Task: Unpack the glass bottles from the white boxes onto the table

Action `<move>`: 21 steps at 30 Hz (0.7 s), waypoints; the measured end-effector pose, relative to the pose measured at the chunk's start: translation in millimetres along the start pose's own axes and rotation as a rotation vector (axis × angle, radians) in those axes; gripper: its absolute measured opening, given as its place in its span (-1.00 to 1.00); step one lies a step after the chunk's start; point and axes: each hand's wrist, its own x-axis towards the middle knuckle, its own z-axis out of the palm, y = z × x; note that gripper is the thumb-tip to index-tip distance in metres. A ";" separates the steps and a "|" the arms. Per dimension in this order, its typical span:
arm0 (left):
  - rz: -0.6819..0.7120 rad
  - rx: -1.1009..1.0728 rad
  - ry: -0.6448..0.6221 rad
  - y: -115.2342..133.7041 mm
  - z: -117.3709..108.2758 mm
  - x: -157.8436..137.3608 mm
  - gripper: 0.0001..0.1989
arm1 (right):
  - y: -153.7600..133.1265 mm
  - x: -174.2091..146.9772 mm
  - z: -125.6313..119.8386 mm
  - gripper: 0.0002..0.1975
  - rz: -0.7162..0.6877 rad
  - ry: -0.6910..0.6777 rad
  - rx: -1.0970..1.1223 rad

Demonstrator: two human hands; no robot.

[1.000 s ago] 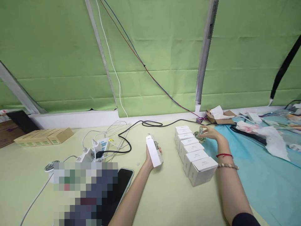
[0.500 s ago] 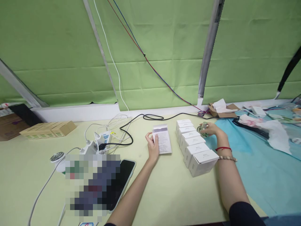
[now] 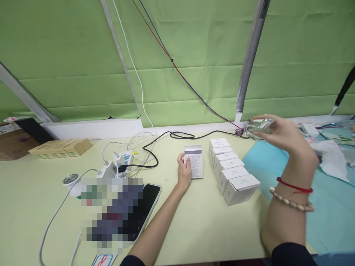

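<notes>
My left hand (image 3: 184, 171) is closed around the edge of a small white carton (image 3: 196, 166) with printed text. The carton's top flap stands raised, with a dark band below it. Raised at the right, my right hand (image 3: 288, 136) pinches a shiny, pale greenish, looped item (image 3: 257, 129); its exact kind is unclear. A red string and a beaded bracelet circle that wrist. Between the hands, a slanting row of several white boxes (image 3: 242, 190) stands on the table, touched by neither hand.
A phone (image 3: 146, 207) and a blurred-out patch lie at the left. Behind them is a power strip (image 3: 111, 168) with plugs and tangled cords. Several tan boxes (image 3: 62, 147) stand at the back left. Blue sheeting (image 3: 266, 162) with crumpled white paper (image 3: 332, 159) covers the right side.
My right hand has lifted the looped item up and to the right, away from behind the white boxes. My left hand keeps its grip on the carton. The view has shifted slightly.
</notes>
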 end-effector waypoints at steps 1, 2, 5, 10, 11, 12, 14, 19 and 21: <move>-0.017 -0.002 -0.009 -0.2 -0.4 -0.3 -0.73 | -17.8 -6.0 -8.1 -0.61 -0.034 0.064 -0.021; -0.029 -0.003 -0.025 0.4 -0.6 -0.9 -0.75 | -34.2 -11.7 -13.7 -0.63 -0.098 0.127 0.025; -0.027 0.024 -0.108 6.1 -0.2 -3.3 -0.78 | -71.0 -22.7 -14.9 -0.70 -0.316 0.259 0.273; -0.019 0.033 -0.089 15.6 0.0 -6.2 -0.85 | -102.8 -27.9 12.0 -0.70 -0.506 -0.005 0.414; -0.022 0.033 -0.076 16.8 -0.4 -5.9 -0.86 | -107.9 -28.9 18.5 -0.71 -0.520 -0.095 0.379; -0.016 0.040 -0.066 17.7 -0.9 -5.4 -0.88 | -112.7 -29.9 24.9 -0.71 -0.530 -0.182 0.341; 0.032 0.092 -0.058 18.8 -2.1 -3.5 -0.92 | -120.8 -31.9 36.9 -0.71 -0.533 -0.328 0.258; 0.337 0.451 -0.181 17.6 -4.3 1.5 -0.82 | -129.2 -33.5 56.2 -0.72 -0.522 -0.539 0.117; 0.440 0.540 -0.236 15.6 -4.6 1.9 -0.76 | -129.2 -33.2 58.9 -0.73 -0.522 -0.586 0.115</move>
